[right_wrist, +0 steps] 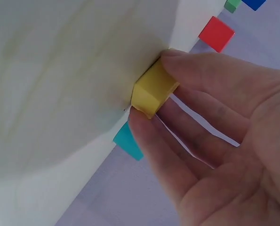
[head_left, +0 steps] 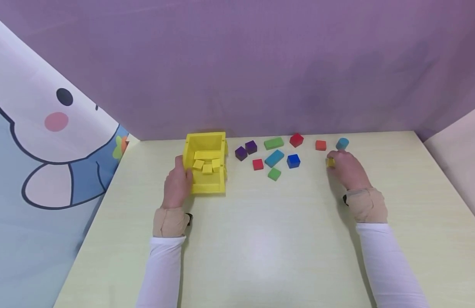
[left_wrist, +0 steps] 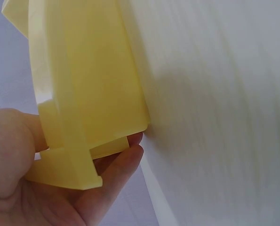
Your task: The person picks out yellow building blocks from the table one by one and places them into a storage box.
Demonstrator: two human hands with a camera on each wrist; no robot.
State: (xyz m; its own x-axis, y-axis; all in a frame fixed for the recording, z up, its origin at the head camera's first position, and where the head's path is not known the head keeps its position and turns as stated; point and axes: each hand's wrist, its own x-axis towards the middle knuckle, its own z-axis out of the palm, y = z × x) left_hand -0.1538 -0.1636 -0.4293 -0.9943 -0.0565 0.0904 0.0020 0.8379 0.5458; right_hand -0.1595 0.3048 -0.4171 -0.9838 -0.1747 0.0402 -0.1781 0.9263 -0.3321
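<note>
A yellow plastic bin (head_left: 206,188) stands at the back left of the table with several yellow blocks (head_left: 207,155) inside. My left hand (head_left: 177,184) grips its left side wall; in the left wrist view the thumb lies over the rim and the fingers (left_wrist: 118,174) curl beneath the outer edge. Toward the back right, my right hand (head_left: 348,170) pinches a small yellow block (right_wrist: 154,89) between thumb and fingertips, at the tabletop. Just beyond this hand are a light-blue cylinder (head_left: 342,143) and a red block (head_left: 320,145).
Between the hands lie purple blocks (head_left: 241,153), green blocks (head_left: 273,143), a light-blue block (head_left: 274,158), a blue block (head_left: 293,161) and red blocks (head_left: 296,140). A purple cloth (head_left: 260,77) rises behind the table (head_left: 260,239).
</note>
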